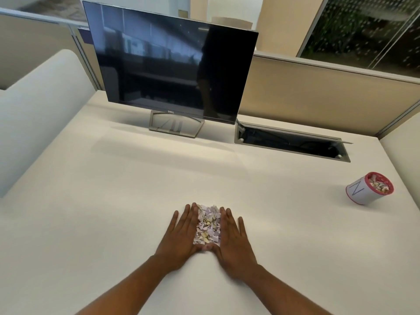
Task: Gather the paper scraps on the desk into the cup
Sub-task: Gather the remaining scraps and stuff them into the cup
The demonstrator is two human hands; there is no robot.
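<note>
A narrow heap of lilac, white and yellow paper scraps [208,225] lies on the white desk [113,201], near its front middle. My left hand [181,235] lies flat with straight fingers against the heap's left side. My right hand [234,239] lies flat against its right side, so the scraps are squeezed between both palms. The cup [369,188], white with a red rim and a letter N on its wall, stands far to the right, well apart from both hands. It holds some scraps.
A dark Dell monitor [172,64] on a grey stand [176,127] stands at the back. To its right an open cable hatch [293,142] is cut into the desk. Beige partitions [329,94] close the back and the sides.
</note>
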